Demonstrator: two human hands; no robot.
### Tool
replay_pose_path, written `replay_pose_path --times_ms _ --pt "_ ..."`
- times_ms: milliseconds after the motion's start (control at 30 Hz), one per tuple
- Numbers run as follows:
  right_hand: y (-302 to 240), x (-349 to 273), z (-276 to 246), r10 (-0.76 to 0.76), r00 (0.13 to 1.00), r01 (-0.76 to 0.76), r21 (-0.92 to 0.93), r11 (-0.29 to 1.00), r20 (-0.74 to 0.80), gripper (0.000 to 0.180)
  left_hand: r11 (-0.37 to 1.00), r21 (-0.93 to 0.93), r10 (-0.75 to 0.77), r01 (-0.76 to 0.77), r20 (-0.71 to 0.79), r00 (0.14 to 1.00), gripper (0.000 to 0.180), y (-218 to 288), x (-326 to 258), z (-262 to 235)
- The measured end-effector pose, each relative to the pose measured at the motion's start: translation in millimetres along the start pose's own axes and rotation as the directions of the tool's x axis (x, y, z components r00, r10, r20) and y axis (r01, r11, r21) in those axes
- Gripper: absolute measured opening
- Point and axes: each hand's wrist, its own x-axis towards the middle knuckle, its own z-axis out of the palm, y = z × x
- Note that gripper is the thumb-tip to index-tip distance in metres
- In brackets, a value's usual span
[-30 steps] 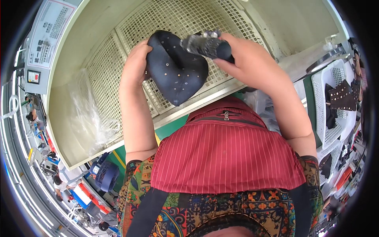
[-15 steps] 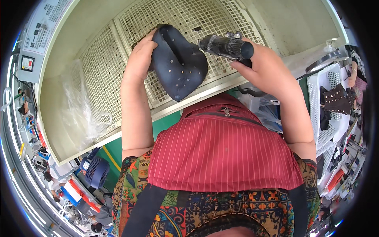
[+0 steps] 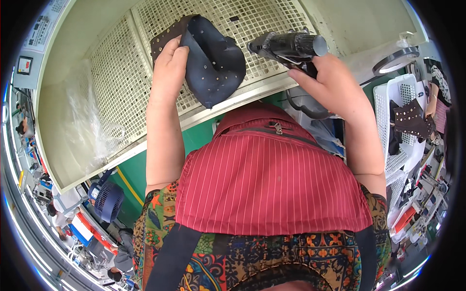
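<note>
- Dark navy leather, curved and dotted with small metal studs: this shoe-upper piece (image 3: 213, 63) hangs over the white perforated metal grid table (image 3: 121, 82), with a brown punched underside showing at its upper left edge.
- The left hand (image 3: 169, 60) clasps the leather piece at its left edge, thumb and fingers pinched shut on the fold, so the bulk of the piece spreads to the right and below the grip.
- The right hand (image 3: 330, 80) is wrapped tight around the handle of a black and grey pistol-shaped power tool (image 3: 286, 46); the tool's barrel lies roughly level, its nose pointing left toward the leather piece but apart from it.
- Against the frame half a second earlier, the tool's nose has drawn back from the leather: then it sat right at the piece's right edge, now a strip of grid shows between them.
- The leather piece has also been turned, so more of the brown underside shows than before.
- Farther out, crumpled clear plastic sheeting (image 3: 92, 126) lies on the left part of the table.
- At the right, a white plastic basket (image 3: 388, 106) holds a brown studded leather piece (image 3: 410, 119).
- Below the table's left end stands a blue fan (image 3: 107, 199).
</note>
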Motion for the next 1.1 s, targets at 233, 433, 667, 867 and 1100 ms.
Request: replay_pose_path --times_ms 233,433,667,867,1100 --pt "3 -15 -7 -0.179 0.978 0.160 0.170 0.972 0.103 0.031 0.999 0.032 0.033 -0.031 -0.067 0.997 0.037 1 -11 4" --pt "2 -2 3 -0.157 0.987 0.148 0.168 0.975 0.039 0.031 0.999 -0.049 0.003 -0.005 -0.048 0.999 0.027 -6 -10 -1" --pt "2 -13 -5 -0.066 0.998 0.065 0.053 0.996 0.012 0.033 0.997 -0.077 -0.010 0.004 -0.080 0.997 0.027 -9 -12 -1" --pt "-1 -5 4 -0.056 0.998 0.060 0.091 0.994 -0.041 0.032 1.000 -0.026 -0.016 0.013 -0.102 0.995 0.025 -8 -10 -1" --pt "-6 -19 -7 -0.086 0.992 0.076 0.107 0.991 0.090 0.032 0.997 -0.062 -0.051 0.042 -0.154 0.987 0.025 -12 -14 -4"
